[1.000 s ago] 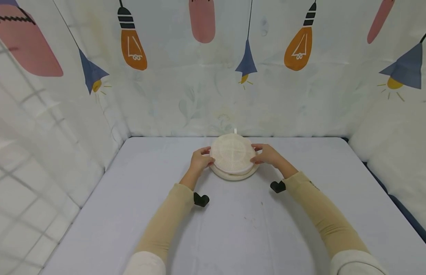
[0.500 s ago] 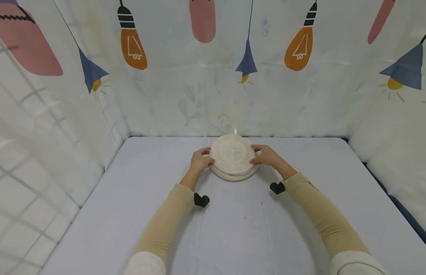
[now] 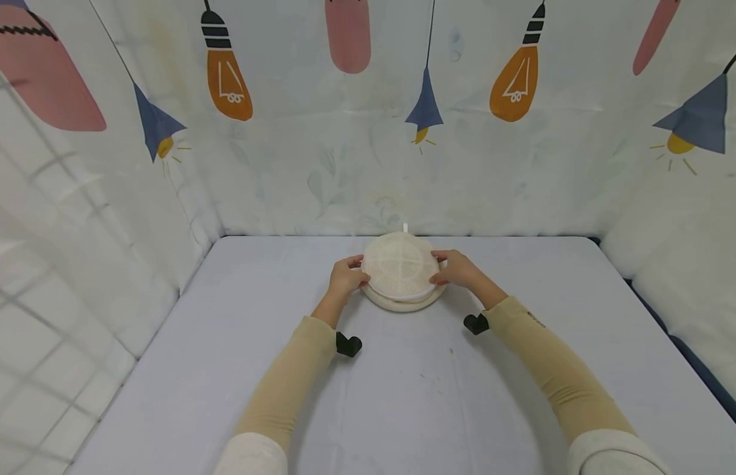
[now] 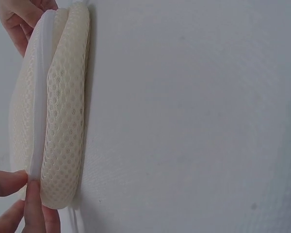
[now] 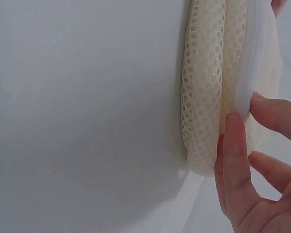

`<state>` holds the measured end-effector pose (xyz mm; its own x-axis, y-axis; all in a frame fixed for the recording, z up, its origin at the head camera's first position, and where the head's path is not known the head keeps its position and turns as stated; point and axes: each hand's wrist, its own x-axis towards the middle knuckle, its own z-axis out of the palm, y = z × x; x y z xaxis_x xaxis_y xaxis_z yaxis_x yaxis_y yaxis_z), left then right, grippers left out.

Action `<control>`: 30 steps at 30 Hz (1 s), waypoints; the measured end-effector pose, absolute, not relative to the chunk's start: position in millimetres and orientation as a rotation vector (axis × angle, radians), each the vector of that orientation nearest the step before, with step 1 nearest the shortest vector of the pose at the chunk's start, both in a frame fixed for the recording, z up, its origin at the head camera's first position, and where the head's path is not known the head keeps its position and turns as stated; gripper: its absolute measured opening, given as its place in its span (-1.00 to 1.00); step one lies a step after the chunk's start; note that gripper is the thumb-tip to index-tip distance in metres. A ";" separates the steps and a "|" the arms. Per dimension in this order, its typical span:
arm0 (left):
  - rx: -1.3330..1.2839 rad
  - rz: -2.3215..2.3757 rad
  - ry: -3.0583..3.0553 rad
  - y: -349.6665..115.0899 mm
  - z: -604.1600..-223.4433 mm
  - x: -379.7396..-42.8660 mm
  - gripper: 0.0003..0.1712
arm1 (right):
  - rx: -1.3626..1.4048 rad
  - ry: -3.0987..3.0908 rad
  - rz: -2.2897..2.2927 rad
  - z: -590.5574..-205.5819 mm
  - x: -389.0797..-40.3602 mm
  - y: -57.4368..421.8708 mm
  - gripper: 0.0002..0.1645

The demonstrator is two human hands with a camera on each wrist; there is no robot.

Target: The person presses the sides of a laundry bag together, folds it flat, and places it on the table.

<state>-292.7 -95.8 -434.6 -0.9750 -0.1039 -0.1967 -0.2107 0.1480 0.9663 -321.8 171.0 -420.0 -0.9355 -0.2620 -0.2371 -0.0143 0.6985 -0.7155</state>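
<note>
A round cream mesh laundry bag [image 3: 400, 264], collapsed into a flat disc, lies near the far edge of the table. On its left rim my left hand [image 3: 346, 277] pinches the white edge band between thumb and fingers. My right hand [image 3: 461, 270] pinches the same band from the right. In the left wrist view the puffy mesh lower layer [image 4: 65, 121] rests on the tabletop under the white band [image 4: 39, 97]. The right wrist view shows the thumb on top of the band [image 5: 247, 63] and fingertips [image 5: 235, 128] beneath it. A small white tab [image 3: 406, 227] sticks up behind the bag.
A white-covered table [image 3: 403, 382] spreads beneath both arms, with tiny specks in front of the bag. Fabric printed with lamps and bulbs [image 3: 230, 86] hangs behind the table. White sheets enclose the left and right sides. Black pieces [image 3: 348, 344] sit at both sleeve cuffs.
</note>
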 end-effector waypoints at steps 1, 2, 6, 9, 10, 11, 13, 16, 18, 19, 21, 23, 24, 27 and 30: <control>-0.317 1.969 2.314 -96.0 -434.8 -293.0 -0.31 | -0.220 2.589 -1.085 -420.7 -322.0 170.9 -0.05; -0.315 1.965 2.312 -96.3 -435.4 -293.5 -0.31 | -0.217 2.590 -1.086 -421.4 -322.3 170.9 -0.05; -0.309 1.968 2.303 -98.0 -437.3 -295.7 -0.31 | -0.215 2.594 -1.087 -422.8 -323.2 170.5 -0.05; -0.306 1.968 2.302 -98.9 -438.6 -296.9 -0.32 | -0.223 2.597 -1.084 -422.8 -323.2 170.1 -0.05; -0.304 1.963 2.305 -98.9 -438.9 -297.3 -0.33 | -0.226 2.597 -1.083 -422.8 -323.1 170.0 -0.05; -0.305 1.955 2.311 -98.7 -439.1 -297.6 -0.33 | -0.227 2.597 -1.081 -422.8 -323.0 170.0 -0.05; -0.304 1.940 2.325 -98.1 -439.2 -297.6 -0.33 | -0.231 2.601 -1.079 -423.1 -323.0 170.1 -0.05; -0.298 1.920 2.349 -96.8 -439.3 -297.6 -0.32 | -0.235 2.611 -1.070 -423.7 -323.1 170.1 -0.06; -0.297 1.913 2.361 -96.2 -439.0 -297.2 -0.31 | -0.237 2.622 -1.062 -423.9 -323.1 169.7 -0.06; -0.297 1.909 2.367 -96.0 -439.0 -297.2 -0.31 | -0.240 2.628 -1.057 -424.1 -323.2 169.5 -0.06; -0.302 1.903 2.375 -95.6 -439.0 -297.0 -0.31 | -0.238 2.635 -1.052 -424.2 -323.1 168.8 -0.05; -0.309 1.897 2.381 -95.1 -438.9 -296.7 -0.31 | -0.235 2.637 -1.050 -424.4 -322.6 168.4 -0.05; -0.310 1.894 2.384 -94.9 -438.7 -296.5 -0.31 | -0.233 2.637 -1.051 -424.6 -322.4 168.4 -0.05; -0.309 1.889 2.387 -94.6 -437.3 -295.5 -0.31 | -0.227 2.633 -1.058 -425.0 -321.5 168.5 -0.05; -0.304 1.885 2.383 -94.6 -435.7 -294.6 -0.30 | -0.229 2.627 -1.067 -425.1 -321.3 169.0 -0.05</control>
<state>-294.6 -94.6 -435.7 -0.9763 -0.1007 -0.1917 -0.2097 0.2195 0.9528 -321.3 169.0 -425.1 -0.9437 -0.2549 -0.2109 -0.0356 0.7121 -0.7012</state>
